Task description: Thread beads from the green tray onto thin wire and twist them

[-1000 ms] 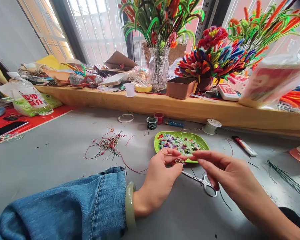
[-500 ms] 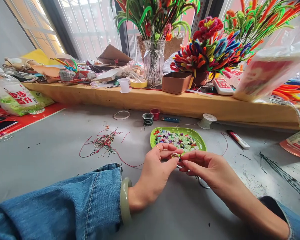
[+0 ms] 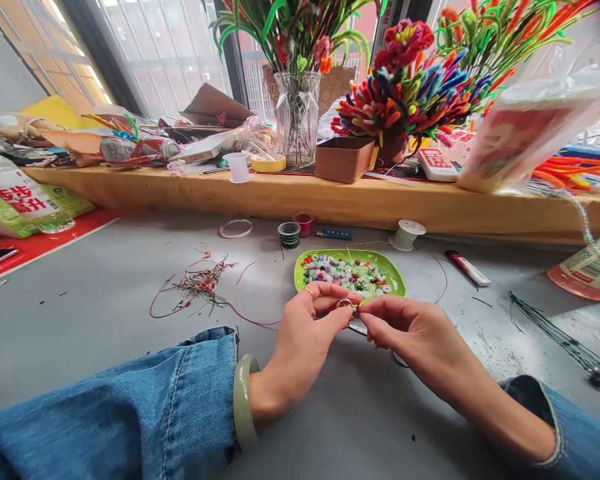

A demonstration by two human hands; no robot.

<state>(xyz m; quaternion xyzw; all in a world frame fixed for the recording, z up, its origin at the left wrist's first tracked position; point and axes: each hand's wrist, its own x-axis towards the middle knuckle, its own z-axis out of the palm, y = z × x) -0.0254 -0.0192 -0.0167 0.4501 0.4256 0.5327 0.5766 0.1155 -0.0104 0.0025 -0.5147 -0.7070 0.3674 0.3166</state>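
My left hand [image 3: 303, 340] pinches a small shiny metal ring [image 3: 345, 303] between thumb and fingers. Close against it, my right hand [image 3: 405, 330] has thumb and index finger pressed together at the ring's right side. Whatever fine piece lies in that right pinch is too small to make out. Just behind the fingers sits a green tray [image 3: 403, 283] of mixed coloured beads [image 3: 357, 272]. Under my right hand lies a metal tool, perhaps scissors [image 3: 399, 359], mostly hidden.
A tangle of cord scraps [image 3: 203, 283] lies left. Behind the tray stand a dark thread spool [image 3: 289, 235], a red spool [image 3: 304, 224] and a white spool [image 3: 408, 235]. A glue tube [image 3: 469, 268] and dark cords [image 3: 560, 340] lie right. A cluttered ledge [image 3: 190, 193] runs along the back.
The view has shifted slightly, so the scene sits a little further left. My right fingertips have drawn slightly apart from the ring; more of the metal tool below shows.
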